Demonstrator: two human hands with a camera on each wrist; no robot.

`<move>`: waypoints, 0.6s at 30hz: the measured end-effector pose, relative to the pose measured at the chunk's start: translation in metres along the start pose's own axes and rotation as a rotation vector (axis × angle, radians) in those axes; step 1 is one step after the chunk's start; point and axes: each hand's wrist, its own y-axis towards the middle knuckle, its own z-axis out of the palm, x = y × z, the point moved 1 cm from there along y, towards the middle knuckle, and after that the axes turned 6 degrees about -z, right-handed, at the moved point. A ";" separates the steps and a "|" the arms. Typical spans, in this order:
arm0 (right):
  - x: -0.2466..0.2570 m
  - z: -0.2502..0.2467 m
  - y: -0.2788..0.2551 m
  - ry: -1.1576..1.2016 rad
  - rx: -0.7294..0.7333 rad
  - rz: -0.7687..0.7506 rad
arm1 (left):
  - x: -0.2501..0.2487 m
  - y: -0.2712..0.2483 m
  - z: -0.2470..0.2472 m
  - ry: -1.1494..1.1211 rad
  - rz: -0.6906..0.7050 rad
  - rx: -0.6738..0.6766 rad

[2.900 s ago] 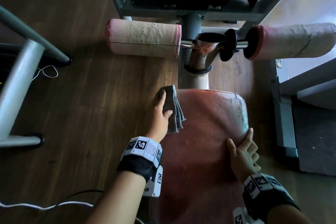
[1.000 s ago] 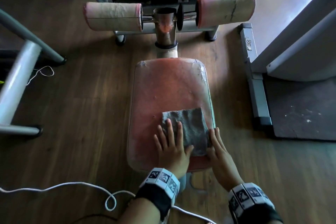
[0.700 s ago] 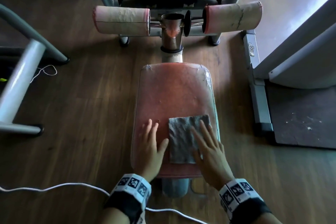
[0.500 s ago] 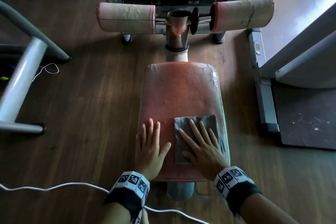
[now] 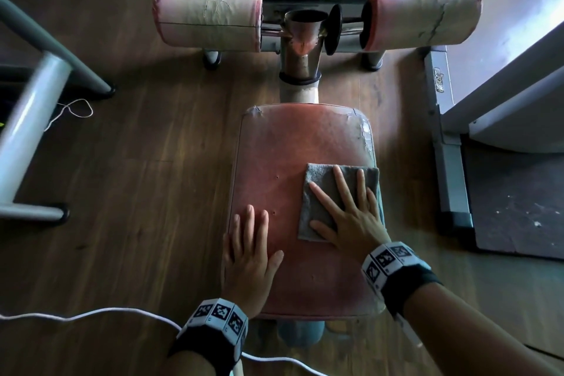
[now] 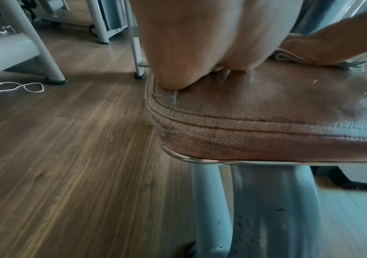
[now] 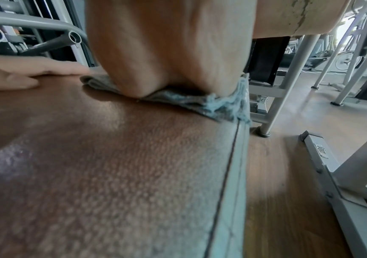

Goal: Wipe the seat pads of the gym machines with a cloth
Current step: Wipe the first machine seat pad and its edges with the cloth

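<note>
right hand (image 5: 351, 217) lies flat, fingers spread, pressing the grey cloth (image 5: 320, 192) onto the seat pad (image 5: 293, 143) (right side). left hand (image 5: 247, 256) rests flat, fingers straight, on the pad's left edge.

I see bare forearms. Each wrist wears a black strap: left wristband (image 5: 218, 322), right wristband (image 5: 393, 265). Both carry white blocks printed with black square markers.

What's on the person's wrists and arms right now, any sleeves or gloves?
Both hands are bare, no gloves. The left hand and right hand each have a black wristband topped by a ring of white blocks printed with black square markers. No sleeves show on the forearms.
</note>
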 end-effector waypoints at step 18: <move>0.034 -0.005 -0.101 0.086 0.110 0.623 | -0.002 0.002 -0.013 -0.045 -0.021 0.117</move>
